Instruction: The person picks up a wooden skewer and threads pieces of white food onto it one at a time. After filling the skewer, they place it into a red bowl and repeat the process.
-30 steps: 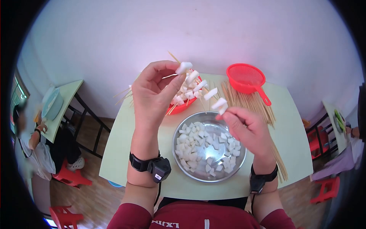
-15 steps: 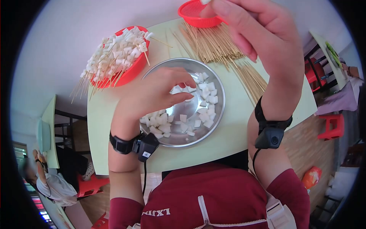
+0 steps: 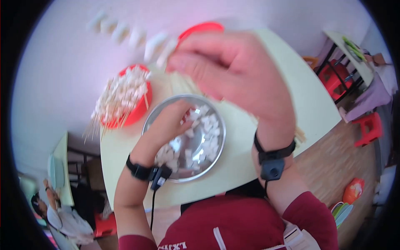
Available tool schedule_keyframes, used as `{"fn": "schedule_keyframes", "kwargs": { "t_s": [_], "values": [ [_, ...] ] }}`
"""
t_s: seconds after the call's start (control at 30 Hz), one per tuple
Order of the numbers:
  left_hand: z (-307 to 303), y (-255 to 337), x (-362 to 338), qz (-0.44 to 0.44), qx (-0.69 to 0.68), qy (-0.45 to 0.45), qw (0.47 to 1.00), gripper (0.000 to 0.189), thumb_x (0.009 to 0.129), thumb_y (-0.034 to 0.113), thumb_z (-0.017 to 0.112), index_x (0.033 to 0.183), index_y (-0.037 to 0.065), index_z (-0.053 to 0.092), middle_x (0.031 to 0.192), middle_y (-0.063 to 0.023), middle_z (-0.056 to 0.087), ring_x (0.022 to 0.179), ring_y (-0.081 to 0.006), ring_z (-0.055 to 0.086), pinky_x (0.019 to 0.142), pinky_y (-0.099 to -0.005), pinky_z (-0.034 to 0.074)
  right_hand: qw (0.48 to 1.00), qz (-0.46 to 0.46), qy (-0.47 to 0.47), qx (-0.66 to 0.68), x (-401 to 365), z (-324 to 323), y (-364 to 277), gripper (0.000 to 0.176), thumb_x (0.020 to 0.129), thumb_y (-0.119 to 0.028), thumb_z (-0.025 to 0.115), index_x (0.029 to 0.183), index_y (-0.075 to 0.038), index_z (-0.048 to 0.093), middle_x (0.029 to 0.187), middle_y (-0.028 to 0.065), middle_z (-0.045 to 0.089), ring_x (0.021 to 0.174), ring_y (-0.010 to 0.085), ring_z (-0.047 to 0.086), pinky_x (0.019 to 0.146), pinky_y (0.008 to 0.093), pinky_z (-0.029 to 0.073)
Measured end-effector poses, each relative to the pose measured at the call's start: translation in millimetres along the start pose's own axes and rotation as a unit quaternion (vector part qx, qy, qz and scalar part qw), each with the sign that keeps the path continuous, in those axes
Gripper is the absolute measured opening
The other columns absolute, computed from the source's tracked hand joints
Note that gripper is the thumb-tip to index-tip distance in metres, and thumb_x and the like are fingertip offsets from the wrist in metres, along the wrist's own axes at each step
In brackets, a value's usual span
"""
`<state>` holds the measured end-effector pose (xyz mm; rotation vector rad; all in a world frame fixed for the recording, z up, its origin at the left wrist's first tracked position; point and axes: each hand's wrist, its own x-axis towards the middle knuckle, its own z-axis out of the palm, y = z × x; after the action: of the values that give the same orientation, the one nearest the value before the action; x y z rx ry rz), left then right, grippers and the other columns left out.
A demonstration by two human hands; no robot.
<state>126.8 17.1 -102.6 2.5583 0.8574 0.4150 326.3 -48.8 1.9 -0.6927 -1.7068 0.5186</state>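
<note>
My right hand (image 3: 233,71) is raised over the table, its fingers closed at the near end of a skewer of white chunks (image 3: 137,38). The chunks run in a row out to the upper left, blurred by motion. My left hand (image 3: 168,121) reaches over a round metal bowl (image 3: 225,141), thumb and fingers apart above the loose white chunks (image 3: 210,133). Its fingertips are partly hidden. To the left, a red basket (image 3: 141,110) is heaped with finished-looking white skewers (image 3: 123,93), their sticks poking out at the lower left.
Behind my right hand shows the rim of another red basket (image 3: 200,28). Bamboo sticks (image 3: 300,135) lie mostly hidden beneath my right arm. A person (image 3: 66,221) sits at far left; another person's sleeve (image 3: 371,102) shows at right, near a red stool (image 3: 368,129).
My right hand has swung left and lower, bringing the row of white chunks into view. My left hand stays at the bowl. The whole view has shifted and tilted.
</note>
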Motion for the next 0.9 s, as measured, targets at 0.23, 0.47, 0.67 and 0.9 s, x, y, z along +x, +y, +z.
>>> {"fn": "schedule_keyframes", "kwargs": {
  "t_s": [0.23, 0.47, 0.67, 0.9],
  "values": [
    [-82, 22, -40, -0.026, -0.379, 0.261, 0.887, 0.022, 0.082, 0.002, 0.063, 0.104, 0.001, 0.060, 0.095, -0.0054, 0.061, 0.082, -0.0144, 0.062, 0.068, -0.0253, 0.052, 0.995, 0.079, -0.059, 0.001, 1, 11, -11, 0.014, 0.088, -0.009, 0.057, 0.090, 0.003, 0.064, 0.059, -0.0030, 0.051, 0.050, 0.0013, 0.042, 0.045, 0.0184, 0.031],
    [-115, -12, -62, 0.016, -0.483, 0.446, 0.754, 0.028, 0.088, 0.011, 0.059, 0.113, -0.002, 0.055, 0.104, -0.0101, 0.060, 0.088, -0.0172, 0.062, 0.074, -0.0276, 0.052, 0.983, 0.120, -0.138, -0.024, 3, 47, -18, 0.014, 0.088, -0.013, 0.058, 0.090, -0.001, 0.063, 0.057, 0.0070, 0.047, 0.048, 0.0102, 0.041, 0.047, 0.0259, 0.033],
    [-118, -15, -69, 0.018, -0.496, 0.486, 0.720, 0.030, 0.090, 0.012, 0.057, 0.116, -0.004, 0.054, 0.104, -0.0109, 0.062, 0.088, -0.0160, 0.062, 0.079, -0.0277, 0.051, 0.977, 0.126, -0.167, -0.043, 4, 60, -16, 0.014, 0.088, -0.012, 0.059, 0.094, -0.001, 0.064, 0.059, 0.0075, 0.052, 0.048, 0.0119, 0.044, 0.047, 0.0255, 0.035],
    [-121, -6, -71, 0.035, -0.493, 0.494, 0.715, 0.031, 0.090, 0.011, 0.056, 0.116, -0.005, 0.053, 0.102, -0.0124, 0.063, 0.088, -0.0156, 0.061, 0.080, -0.0284, 0.051, 0.977, 0.134, -0.156, -0.048, 3, 64, -14, 0.014, 0.087, -0.011, 0.060, 0.094, 0.001, 0.064, 0.060, 0.0067, 0.053, 0.049, 0.0107, 0.045, 0.046, 0.0249, 0.036]
  ]
}}
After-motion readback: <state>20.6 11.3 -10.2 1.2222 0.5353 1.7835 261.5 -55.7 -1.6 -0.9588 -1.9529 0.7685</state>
